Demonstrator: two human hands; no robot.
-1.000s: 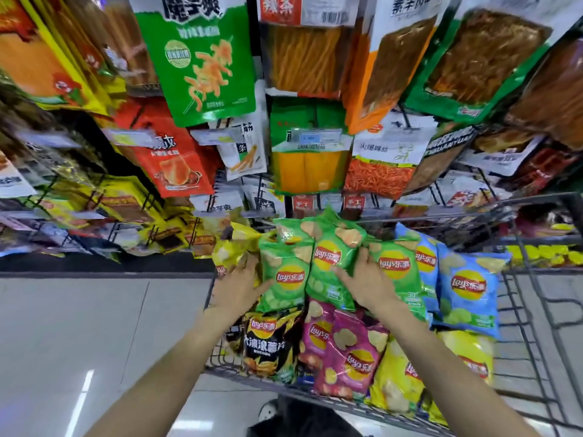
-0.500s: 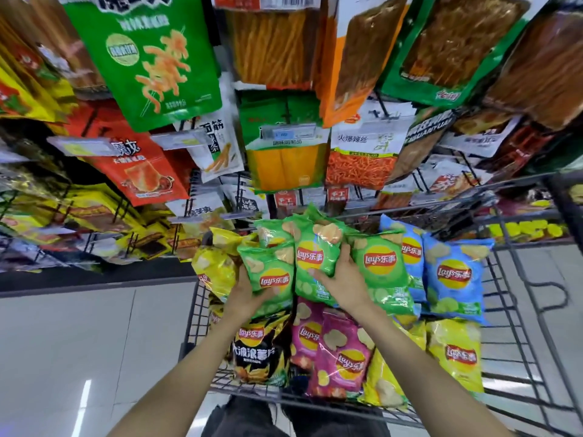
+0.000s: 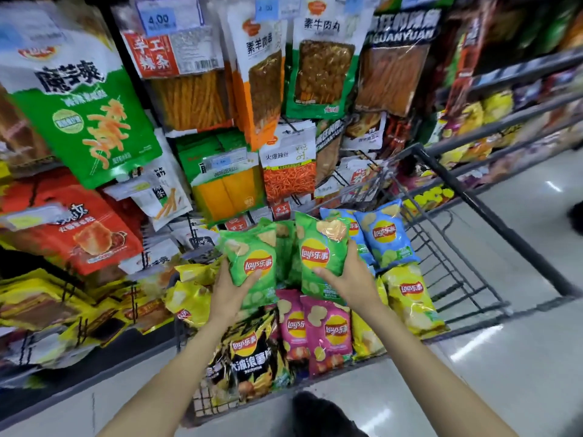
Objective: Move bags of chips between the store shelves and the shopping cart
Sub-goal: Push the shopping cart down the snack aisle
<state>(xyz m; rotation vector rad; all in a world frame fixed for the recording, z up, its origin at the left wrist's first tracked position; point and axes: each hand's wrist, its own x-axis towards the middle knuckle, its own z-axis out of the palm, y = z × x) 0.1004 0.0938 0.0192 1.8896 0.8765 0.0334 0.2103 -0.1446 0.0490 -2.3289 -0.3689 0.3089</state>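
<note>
Since half a second ago, both hands have lifted one green chip bag each clear of the pile in the shopping cart (image 3: pixel 492 216); the transfer toward the shelves (image 3: pixel 517 74) appears under way. The left hand (image 3: pixel 230 288) grips the left green bag (image 3: pixel 252 257) from below (thumb across its front). The right hand (image 3: pixel 350 279) grips the right green bag (image 3: pixel 321 253) likewise. Both bags are held above the cart.
</note>
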